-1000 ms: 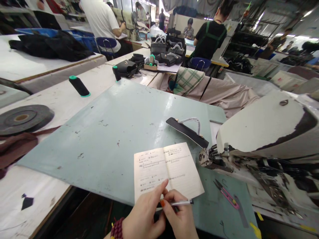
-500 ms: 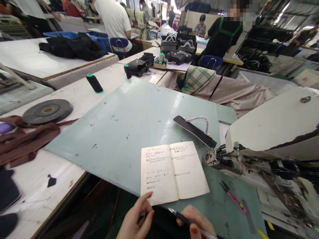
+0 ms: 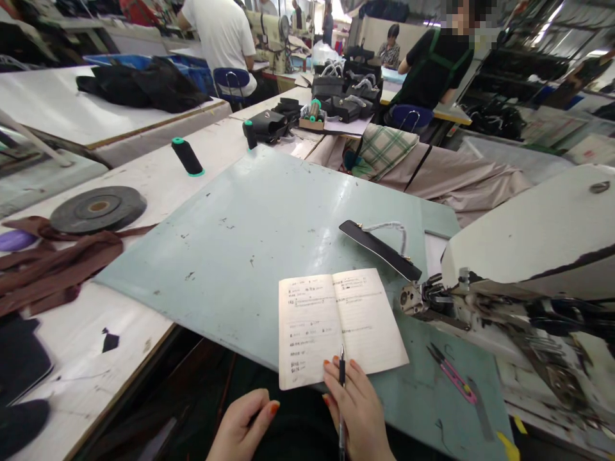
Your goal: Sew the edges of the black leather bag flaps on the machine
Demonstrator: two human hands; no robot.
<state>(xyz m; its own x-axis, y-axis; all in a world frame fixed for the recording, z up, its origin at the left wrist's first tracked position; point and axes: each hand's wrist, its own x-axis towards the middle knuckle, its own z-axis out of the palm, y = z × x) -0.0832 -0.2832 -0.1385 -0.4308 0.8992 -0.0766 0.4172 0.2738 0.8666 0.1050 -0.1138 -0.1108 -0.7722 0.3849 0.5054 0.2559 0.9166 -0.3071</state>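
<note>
An open notebook point(image 3: 307, 330) with handwriting on both pages lies at the near edge of the pale green board. My right hand point(image 3: 358, 410) rests on its lower edge, a black pen point(image 3: 341, 371) held between the fingers with its tip pointing up the page. Below and left of the notebook, apart from it, is my left hand point(image 3: 245, 422); its fingers are curled in and nothing shows in them. Beyond the notebook sits a black strip with a wrapped handle point(image 3: 379, 248). Pink-handled thread snips point(image 3: 454, 378) lie to the right.
A sewing machine point(image 3: 528, 256) fills the right side. On the left are a grey disc point(image 3: 98, 208), brown cloth strips point(image 3: 72, 262) and a black thread spool point(image 3: 187, 157). Black bags point(image 3: 343, 89) are piled farther back. Two co-workers sit beyond, backs partly turned.
My right hand has moved up onto the notebook, and the pen has turned to point up the page. My left hand has drawn back off the page and its fingers have curled.
</note>
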